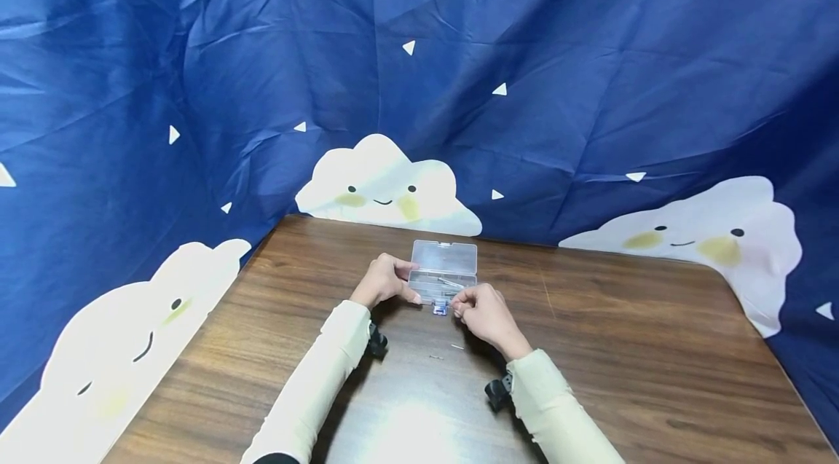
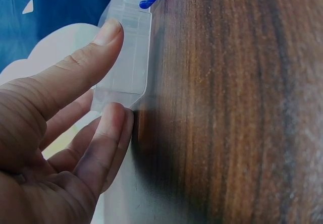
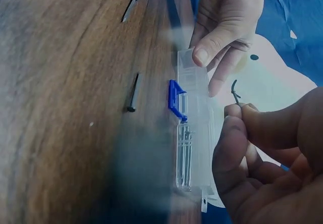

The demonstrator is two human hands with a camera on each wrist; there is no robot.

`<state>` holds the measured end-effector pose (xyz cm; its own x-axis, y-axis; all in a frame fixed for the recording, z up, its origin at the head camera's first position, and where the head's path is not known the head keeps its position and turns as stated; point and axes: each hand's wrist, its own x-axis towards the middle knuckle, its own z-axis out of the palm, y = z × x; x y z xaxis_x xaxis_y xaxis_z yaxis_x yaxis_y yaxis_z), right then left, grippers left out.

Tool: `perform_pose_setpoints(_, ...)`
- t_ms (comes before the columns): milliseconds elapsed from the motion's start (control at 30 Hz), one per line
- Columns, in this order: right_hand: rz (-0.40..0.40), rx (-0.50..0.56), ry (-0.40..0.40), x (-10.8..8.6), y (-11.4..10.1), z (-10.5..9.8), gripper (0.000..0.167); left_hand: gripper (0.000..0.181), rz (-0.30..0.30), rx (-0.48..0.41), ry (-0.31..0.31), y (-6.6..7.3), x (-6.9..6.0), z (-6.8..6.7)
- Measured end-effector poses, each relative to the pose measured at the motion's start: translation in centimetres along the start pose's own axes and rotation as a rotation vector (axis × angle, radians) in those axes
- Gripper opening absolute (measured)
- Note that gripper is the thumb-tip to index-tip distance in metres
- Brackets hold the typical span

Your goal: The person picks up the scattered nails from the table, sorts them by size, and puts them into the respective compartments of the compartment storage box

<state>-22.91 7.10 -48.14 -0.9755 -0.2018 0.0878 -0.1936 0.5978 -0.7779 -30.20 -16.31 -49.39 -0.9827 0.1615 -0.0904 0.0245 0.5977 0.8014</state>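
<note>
A clear plastic compartment box (image 1: 426,288) stands on the table, its lid (image 1: 444,258) raised at the back and a blue latch (image 3: 174,100) hanging at the front. My left hand (image 1: 387,280) holds the box's left end, thumb on the near side and fingertips at the corner. Over the front right part, my right hand (image 1: 483,313) pinches a thin dark piece (image 3: 235,90) between thumb and index finger; it looks like thin nails or bent wire. Long thin nails (image 3: 184,156) lie inside the box. In front of it, two loose nails (image 3: 134,93) lie on the wood.
The brown wooden table (image 1: 623,347) extends to both sides. Behind it hangs a blue cloth (image 1: 426,85) with white triangles and smiling clouds. Small dark cameras (image 1: 376,341) are strapped to both wrists.
</note>
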Motion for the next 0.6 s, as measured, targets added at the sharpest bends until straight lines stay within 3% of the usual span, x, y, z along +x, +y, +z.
perform_pose_setpoints(600, -0.001, -0.07, 0.033, 2.0, -0.8, 0.7, 0.013, 0.074, 0.004, 0.029, 0.006, 0.2, 0.1, 0.1)
